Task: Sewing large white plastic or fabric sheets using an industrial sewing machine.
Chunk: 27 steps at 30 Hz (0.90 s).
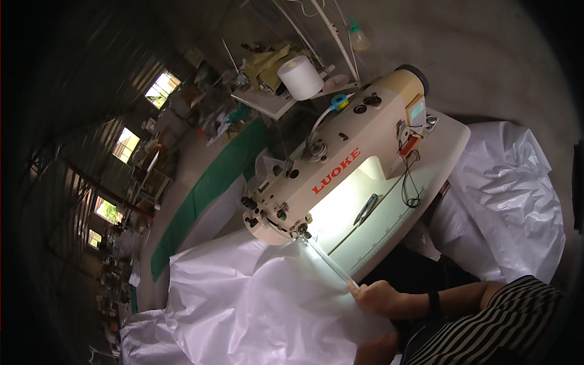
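Observation:
My right hand (372,297) is closed in a pinch on the folded edge of a large white sheet of shiny material (255,292). From those fingers a narrow folded strip (331,264) runs taut up to the needle area of a white sewing machine (347,152). My left hand (377,348) shows only partly at the lower edge, dark and beside the sheet; its fingers cannot be made out. Under the machine's lit arm, a small metal tool like thread snips (365,210) lies on the bed.
A white thread cone (301,78) stands behind the machine. More shiny white material (505,188) is heaped at the right. A red box (409,145) with a dangling cord hangs on the machine. Beyond is a green-covered surface (201,201); windows line the far left wall.

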{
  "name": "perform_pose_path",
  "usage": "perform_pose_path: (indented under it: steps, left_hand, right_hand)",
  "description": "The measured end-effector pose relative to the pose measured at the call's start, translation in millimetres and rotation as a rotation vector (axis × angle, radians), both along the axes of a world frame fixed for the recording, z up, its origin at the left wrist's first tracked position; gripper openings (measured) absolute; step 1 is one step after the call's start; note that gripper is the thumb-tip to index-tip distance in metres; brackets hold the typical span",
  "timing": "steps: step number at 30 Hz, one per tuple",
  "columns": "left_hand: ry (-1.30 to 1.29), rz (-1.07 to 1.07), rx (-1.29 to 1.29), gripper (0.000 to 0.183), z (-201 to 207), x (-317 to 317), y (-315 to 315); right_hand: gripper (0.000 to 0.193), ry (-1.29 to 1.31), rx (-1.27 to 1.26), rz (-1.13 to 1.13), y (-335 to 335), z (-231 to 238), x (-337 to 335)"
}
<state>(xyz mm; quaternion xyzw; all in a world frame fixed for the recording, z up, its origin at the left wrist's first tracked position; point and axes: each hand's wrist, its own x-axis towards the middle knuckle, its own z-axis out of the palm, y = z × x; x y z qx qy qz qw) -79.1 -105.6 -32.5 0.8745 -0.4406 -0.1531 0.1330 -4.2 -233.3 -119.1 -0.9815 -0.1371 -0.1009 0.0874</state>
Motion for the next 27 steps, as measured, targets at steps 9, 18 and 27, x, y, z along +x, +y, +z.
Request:
perform_pose_path:
  steps: [9, 18, 27]
  left_hand:
    - [-0.179, 0.107, -0.020, 0.004, 5.6, 18.4, 8.2]
    - [-0.423, 0.172, 0.174, 0.015, -16.4, 92.2, 11.8]
    - [-0.022, 0.583, -0.100, 0.050, -37.6, 63.1, 18.2]
  right_hand:
    - [0.048, 0.037, 0.135, 0.012, 8.4, 6.9, 33.4]
    - [0.048, 0.137, 0.164, -0.063, 27.4, -9.0, 130.1]
    - [0.035, -0.204, 0.639, 0.127, -43.3, 25.3, 78.8]
